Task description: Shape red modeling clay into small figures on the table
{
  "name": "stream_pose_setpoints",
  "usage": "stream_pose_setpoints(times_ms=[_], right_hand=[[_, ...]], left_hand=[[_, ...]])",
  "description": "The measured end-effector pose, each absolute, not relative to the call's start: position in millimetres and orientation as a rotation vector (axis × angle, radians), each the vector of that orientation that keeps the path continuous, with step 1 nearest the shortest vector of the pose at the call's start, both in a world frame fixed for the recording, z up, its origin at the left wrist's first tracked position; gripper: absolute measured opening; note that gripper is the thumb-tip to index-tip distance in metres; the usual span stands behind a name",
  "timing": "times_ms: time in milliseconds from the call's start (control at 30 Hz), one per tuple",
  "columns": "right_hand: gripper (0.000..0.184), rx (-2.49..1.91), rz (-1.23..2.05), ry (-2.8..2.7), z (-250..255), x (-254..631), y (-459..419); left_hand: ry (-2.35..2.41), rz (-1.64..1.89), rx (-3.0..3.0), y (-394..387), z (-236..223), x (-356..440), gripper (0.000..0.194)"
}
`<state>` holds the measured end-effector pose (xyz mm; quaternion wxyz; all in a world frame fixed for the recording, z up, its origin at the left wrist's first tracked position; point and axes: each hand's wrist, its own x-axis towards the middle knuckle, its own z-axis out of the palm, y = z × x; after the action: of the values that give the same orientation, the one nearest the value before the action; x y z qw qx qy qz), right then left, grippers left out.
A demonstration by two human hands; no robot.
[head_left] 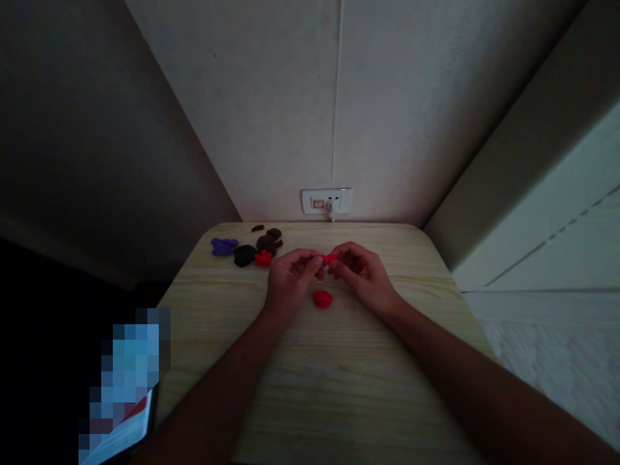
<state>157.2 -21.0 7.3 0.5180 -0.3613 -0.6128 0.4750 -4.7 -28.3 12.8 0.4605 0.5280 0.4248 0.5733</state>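
Note:
Between my two hands is a small piece of red modelling clay (330,259), pinched from both sides above the table. My left hand (293,278) grips its left end between thumb and fingers. On the other end, the thumb and fingers of my right hand (364,274) are closed too. A second lump of red clay (323,299) lies on the wood just below the hands, touched by neither. Left of my left hand sits a knobbly red clay piece (263,258), close beside a black clay lump (245,256).
Brown clay pieces (267,243) and a purple clay lump (223,246) lie at the back left of the wooden table (349,374). Behind it, a wall socket (326,201) holds a plug. A lit screen (128,426), partly pixelated, is at the lower left.

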Motion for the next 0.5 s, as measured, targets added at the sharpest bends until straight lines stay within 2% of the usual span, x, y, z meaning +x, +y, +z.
stream_pose_setpoints(times_ms=[367, 500], right_hand=[[0.042, -0.872, 1.269, -1.49, 9.2, 157.0, -21.4], [0.038, -0.846, 1.248, -1.49, 7.4, 156.6, -22.5]], left_hand=[[1.036, 1.295, 1.279, -30.4, 12.4, -5.2, 0.016], [1.026, 1.277, 1.228, -29.1, 10.5, -1.6, 0.014]])
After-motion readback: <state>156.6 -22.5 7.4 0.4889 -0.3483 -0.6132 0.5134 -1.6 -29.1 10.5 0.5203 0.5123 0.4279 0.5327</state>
